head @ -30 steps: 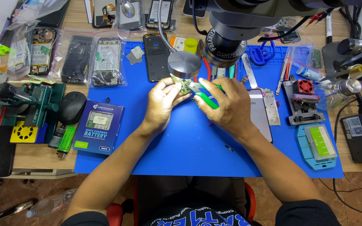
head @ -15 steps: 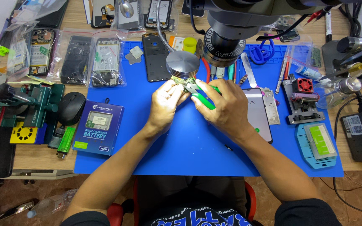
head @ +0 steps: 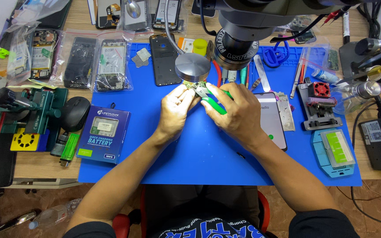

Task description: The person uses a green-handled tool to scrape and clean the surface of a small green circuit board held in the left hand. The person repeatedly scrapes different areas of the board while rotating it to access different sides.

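Centre of frame, under the microscope head: left hand pinches a small circuit board, grip closed on its edge. Right hand grip clamped on green-handled pliers, tips at the board, above the blue mat
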